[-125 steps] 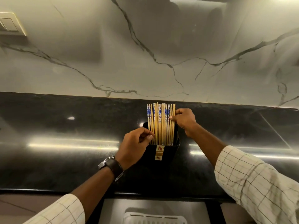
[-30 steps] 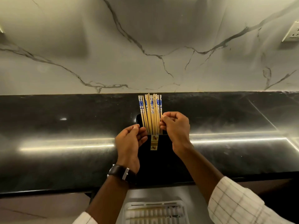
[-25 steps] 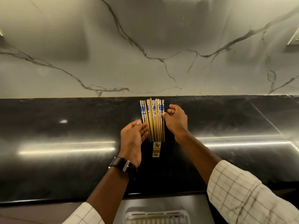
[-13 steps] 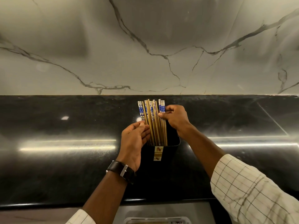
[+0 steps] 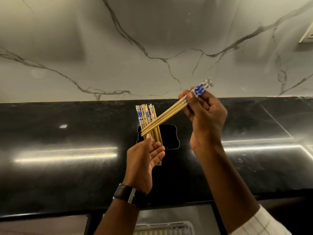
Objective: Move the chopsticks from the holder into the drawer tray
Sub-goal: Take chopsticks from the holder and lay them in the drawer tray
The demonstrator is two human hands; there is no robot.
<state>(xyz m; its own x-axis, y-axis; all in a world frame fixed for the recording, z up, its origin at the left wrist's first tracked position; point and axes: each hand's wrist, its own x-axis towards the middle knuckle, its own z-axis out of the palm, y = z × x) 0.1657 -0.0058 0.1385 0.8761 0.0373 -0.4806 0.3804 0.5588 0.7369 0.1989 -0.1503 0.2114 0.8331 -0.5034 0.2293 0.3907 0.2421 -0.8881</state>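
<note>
A black chopstick holder [image 5: 169, 136] stands on the dark counter [image 5: 67, 167]. Several wooden chopsticks with blue-and-white tops [image 5: 145, 116] still stand in its left side. My right hand [image 5: 205, 119] is raised to the right of the holder and grips a small bunch of chopsticks [image 5: 169, 112] near their patterned ends; their tips slant down-left across the standing ones. My left hand [image 5: 144, 158] is open, fingers against the lower part of the standing chopsticks. The white drawer tray [image 5: 164, 229] shows at the bottom edge, below the counter.
A white marble wall with grey veins [image 5: 152, 48] rises behind the counter. A wall socket [image 5: 307, 34] sits at the far right. The open drawer [image 5: 177, 216] lies below the counter's front edge. I wear a dark watch [image 5: 130, 195] on my left wrist.
My right hand has pulled a small bunch of chopsticks up out of the holder and tilted them to the right. My left hand stays by the remaining chopsticks.
</note>
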